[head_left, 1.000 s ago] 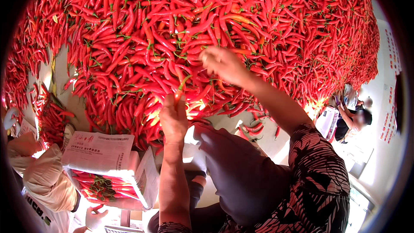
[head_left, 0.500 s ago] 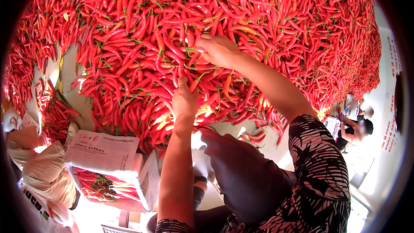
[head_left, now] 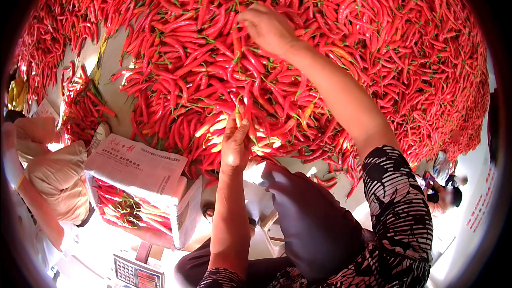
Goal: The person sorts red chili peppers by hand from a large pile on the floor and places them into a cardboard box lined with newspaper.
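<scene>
A broad heap of red chili peppers point(head_left: 192, 80) with green stems spreads in front of me. My left hand point(head_left: 234, 144) is at the near side of the heap, its thumb and fingers closed on a chili pepper point(head_left: 238, 119) whose green stem end points up. Farther out and a little to the right, my right hand point(head_left: 268, 29) lies over the peppers with its fingers curled in. Red peppers are right at its fingertips, but what is between them is hidden.
A box point(head_left: 178, 218) of chili peppers, partly covered by newspaper point(head_left: 138, 165), stands at the near left. Beside it sits a person in beige trousers point(head_left: 58, 181). A scale with a keypad point(head_left: 138, 272) is at the lower edge. Other people point(head_left: 445, 194) are at the far right.
My right hand has moved farther out over the heap. My left hand has turned, with a pepper's stem end now showing at its fingertips. The whole view has shifted slightly.
</scene>
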`<state>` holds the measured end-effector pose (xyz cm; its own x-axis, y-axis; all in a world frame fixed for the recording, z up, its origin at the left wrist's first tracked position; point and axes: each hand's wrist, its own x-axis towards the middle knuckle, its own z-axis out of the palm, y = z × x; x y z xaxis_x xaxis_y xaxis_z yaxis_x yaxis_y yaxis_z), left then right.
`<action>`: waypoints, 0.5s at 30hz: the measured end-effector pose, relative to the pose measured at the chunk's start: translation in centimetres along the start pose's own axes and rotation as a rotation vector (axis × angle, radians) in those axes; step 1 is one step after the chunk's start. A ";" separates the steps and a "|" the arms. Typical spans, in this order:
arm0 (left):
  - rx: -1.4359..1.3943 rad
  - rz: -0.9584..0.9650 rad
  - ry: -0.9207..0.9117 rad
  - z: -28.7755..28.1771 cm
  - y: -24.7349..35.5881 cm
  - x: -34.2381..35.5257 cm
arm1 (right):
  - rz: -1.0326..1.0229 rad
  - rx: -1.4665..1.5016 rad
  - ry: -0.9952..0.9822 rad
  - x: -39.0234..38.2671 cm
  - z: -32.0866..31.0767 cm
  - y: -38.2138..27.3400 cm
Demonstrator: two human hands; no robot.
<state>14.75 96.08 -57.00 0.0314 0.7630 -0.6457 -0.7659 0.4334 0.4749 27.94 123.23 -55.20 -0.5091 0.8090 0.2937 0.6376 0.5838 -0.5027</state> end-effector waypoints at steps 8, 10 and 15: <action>0.118 0.072 -0.047 -1.8 1.6 -0.8 | 0.005 -0.325 -0.265 3.6 8.1 -4.6; 0.124 0.020 0.061 -1.6 2.7 -1.4 | 0.106 -0.312 -0.436 3.6 8.2 -5.2; 0.481 0.150 -0.005 -3.6 5.2 -1.9 | 0.062 -0.442 -0.458 4.0 7.5 -7.2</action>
<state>8.42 95.17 -55.41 -0.0528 0.8354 -0.5471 -0.3796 0.4899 0.7848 17.03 121.73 -56.52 -0.5966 0.7881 -0.1517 0.8024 0.5890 -0.0957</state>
